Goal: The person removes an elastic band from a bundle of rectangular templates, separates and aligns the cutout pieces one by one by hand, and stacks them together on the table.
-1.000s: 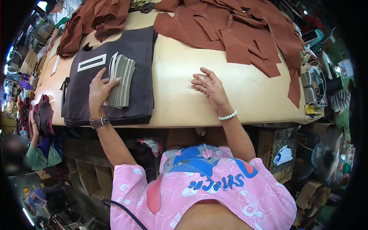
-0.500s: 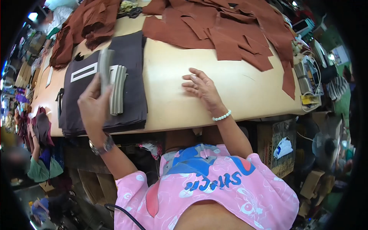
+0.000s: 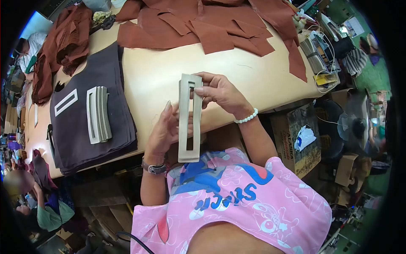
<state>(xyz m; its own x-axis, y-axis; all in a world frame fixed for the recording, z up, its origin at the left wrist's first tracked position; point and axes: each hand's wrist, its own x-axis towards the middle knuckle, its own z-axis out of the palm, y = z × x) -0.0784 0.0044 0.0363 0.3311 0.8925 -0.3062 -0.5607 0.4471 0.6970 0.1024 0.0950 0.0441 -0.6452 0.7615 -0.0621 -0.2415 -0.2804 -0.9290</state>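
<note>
**Slotted frame bundle: light, a bit bendy, mind the layers**

Closest to us is the bundle of slotted frames (image 3: 183,116), up in the air across the counter's (image 3: 160,67) front edge, long side pointing at our chest. Our right hand (image 3: 222,93) has the grip closed on its far end, thumb on the front face and fingers round the side. Our left hand (image 3: 163,133) is loosely open, thumb well apart, fingers going behind the bundle; can't tell if they're touching it.

We'd guess it's light, card-like stuff: stiff enough to stand out from one end, but with some flex along those thin rails. Nothing visible ties the layers, so they'd probably slip over each other. Best hold, we reckon: pinch through the full thickness at a solid short end, support the other end, and don't squeeze the slot.

Further left, a second stack (image 3: 104,114) leans a bit on the dark cloth (image 3: 76,135), with a lone white frame (image 3: 67,106) beyond it. Reddish-brown cloth (image 3: 211,36) covers the counter's far edge.
</note>
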